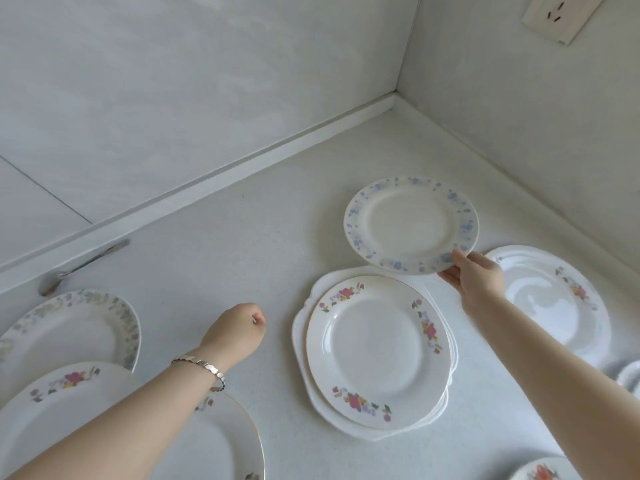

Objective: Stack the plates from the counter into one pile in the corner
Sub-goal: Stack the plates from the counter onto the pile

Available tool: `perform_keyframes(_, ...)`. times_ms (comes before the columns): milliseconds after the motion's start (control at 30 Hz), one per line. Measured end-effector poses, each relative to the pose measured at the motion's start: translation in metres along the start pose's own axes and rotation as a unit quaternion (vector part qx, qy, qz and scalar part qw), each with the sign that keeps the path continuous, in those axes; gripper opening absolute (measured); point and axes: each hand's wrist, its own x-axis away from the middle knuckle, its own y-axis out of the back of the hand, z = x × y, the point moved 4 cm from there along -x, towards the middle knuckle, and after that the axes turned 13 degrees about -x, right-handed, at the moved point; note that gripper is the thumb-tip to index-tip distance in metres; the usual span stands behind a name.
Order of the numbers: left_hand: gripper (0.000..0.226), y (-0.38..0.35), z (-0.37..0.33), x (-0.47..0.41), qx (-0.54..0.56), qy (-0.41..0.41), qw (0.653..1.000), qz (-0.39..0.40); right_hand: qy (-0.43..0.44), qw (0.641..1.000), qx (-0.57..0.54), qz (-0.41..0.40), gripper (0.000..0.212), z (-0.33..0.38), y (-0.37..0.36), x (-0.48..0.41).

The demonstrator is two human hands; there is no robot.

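My right hand (pixel 476 277) grips the near rim of a white plate with a blue flower border (pixel 410 225), holding it above the counter toward the corner. Below it a pink-flowered, gold-rimmed plate (pixel 375 351) lies on a scalloped white plate (pixel 304 317). My left hand (pixel 239 329) hovers over the counter as a loose fist, holding nothing. More plates lie around: a scalloped flowered plate (pixel 550 299) at the right, a leaf-bordered plate (pixel 72 327) at the left, and a pink-flowered plate (pixel 86 420) under my left forearm.
A metal spoon (pixel 81 266) lies by the back ledge at the left. Two white walls meet at the corner (pixel 396 93), and a wall socket (pixel 557 15) sits high on the right. Parts of other plates (pixel 540 472) show at the bottom right edge.
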Motion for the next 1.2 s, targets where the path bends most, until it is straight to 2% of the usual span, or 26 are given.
perform_keyframes(100, 0.023, -0.005, 0.004, 0.013, 0.007, -0.001, 1.000, 0.006, 0.021, 0.998, 0.028, 0.050, 0.014, 0.004, 0.040, 0.043)
perform_keyframes(267, 0.020, -0.013, 0.007, 0.041, 0.031, -0.001, 0.999, 0.008, -0.001, 0.994, 0.055, 0.096, 0.018, -0.016, 0.095, 0.104)
perform_keyframes(433, 0.023, -0.021, 0.011, 0.065, 0.042, -0.007, 0.999, 0.003, -0.027, 0.995, 0.043, 0.083, 0.018, -0.053, 0.122, 0.132)
perform_keyframes(700, 0.019, -0.022, 0.016, 0.080, 0.055, -0.011, 0.998, -0.006, -0.027, 0.995, 0.069, 0.070, 0.014, -0.082, 0.118, 0.134)
perform_keyframes(800, 0.019, -0.025, 0.018, 0.082, 0.060, -0.011, 0.998, -0.010, 0.005, 0.978, 0.202, 0.044, 0.014, -0.089, 0.123, 0.134)
perform_keyframes(867, 0.019, -0.028, 0.019, 0.083, 0.065, -0.008, 0.998, -0.008, 0.043, 0.945, 0.321, 0.035, 0.017, -0.092, 0.126, 0.135)
perform_keyframes(933, 0.020, -0.030, 0.020, 0.084, 0.067, -0.008, 0.998, -0.007, 0.069, 0.919, 0.387, 0.035, 0.018, -0.093, 0.126, 0.134)
perform_keyframes(1033, 0.021, -0.032, 0.020, 0.085, 0.065, -0.008, 0.998, -0.004, 0.071, 0.908, 0.412, 0.034, 0.022, -0.093, 0.121, 0.130)
perform_keyframes(1200, 0.028, -0.030, 0.014, 0.084, 0.058, -0.003, 0.998, 0.001, 0.045, 0.919, 0.392, 0.027, 0.034, -0.097, 0.116, 0.124)
